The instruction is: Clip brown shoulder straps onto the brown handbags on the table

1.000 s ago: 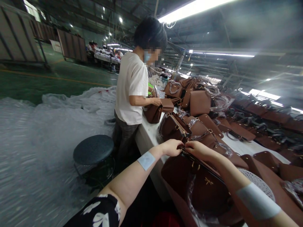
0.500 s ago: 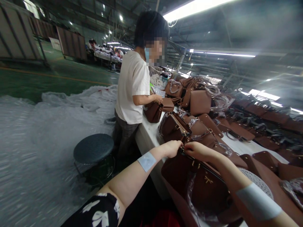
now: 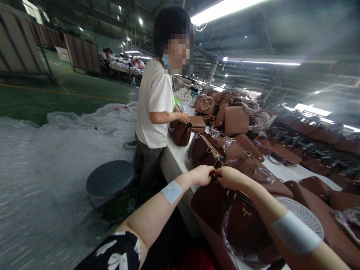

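Note:
A dark brown handbag (image 3: 209,206) stands on the table in front of me, with a gold bow-shaped emblem (image 3: 246,212) on its side. Its handle (image 3: 225,232), wrapped in clear plastic, hangs down over the front. At the far end of the bag's top edge, my left hand (image 3: 203,175) is closed in a pinch. My right hand (image 3: 229,177) pinches the same corner, its fingertips against those of the left. The small part between the fingers is mostly hidden. Just beyond my hands sits another brown handbag (image 3: 204,152) with a gold zip along its top.
A co-worker in a white shirt (image 3: 156,101) stands at the table (image 3: 176,161), hands on a brown bag (image 3: 181,134). More bags (image 3: 236,120) are piled behind. A white perforated round object (image 3: 302,217) lies right. A round stool (image 3: 110,178) and plastic sheeting (image 3: 64,161) are left.
My hands have shifted slightly left and closer together at the bag's corner. The co-worker's head has turned a little, and the whole view has drifted slightly.

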`<state>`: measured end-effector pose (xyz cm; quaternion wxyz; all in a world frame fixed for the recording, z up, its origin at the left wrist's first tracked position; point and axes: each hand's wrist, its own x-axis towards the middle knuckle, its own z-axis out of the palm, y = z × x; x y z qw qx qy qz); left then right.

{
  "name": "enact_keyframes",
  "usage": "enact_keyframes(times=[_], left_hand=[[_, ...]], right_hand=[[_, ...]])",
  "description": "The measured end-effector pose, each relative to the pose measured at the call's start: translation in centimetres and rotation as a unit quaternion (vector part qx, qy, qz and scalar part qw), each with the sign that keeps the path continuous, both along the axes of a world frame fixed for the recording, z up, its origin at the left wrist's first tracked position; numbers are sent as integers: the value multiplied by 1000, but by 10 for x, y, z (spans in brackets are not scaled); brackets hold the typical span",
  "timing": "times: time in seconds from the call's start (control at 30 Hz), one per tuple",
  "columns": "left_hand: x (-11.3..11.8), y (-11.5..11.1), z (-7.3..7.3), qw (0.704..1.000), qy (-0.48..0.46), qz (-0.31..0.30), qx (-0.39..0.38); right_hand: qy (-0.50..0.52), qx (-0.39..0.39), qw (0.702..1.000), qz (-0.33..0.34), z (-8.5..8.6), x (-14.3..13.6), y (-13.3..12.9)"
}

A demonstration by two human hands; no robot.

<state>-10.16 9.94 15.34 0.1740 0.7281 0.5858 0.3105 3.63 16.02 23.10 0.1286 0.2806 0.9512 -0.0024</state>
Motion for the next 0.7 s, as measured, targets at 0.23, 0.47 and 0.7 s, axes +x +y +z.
enact_keyframes(times=[0.23,0.47,0.7], left_hand=[[-10,-2,8,997,61,38,3],[-12,-9,14,995,74,52,-28],[-10,-18,8,997,49,50,-37]], right_hand=[[41,33,998,-44,-4,2,-9],[192,-61,975,-98,24,56,7],[244,-290,923,-67,23,100,-25]])
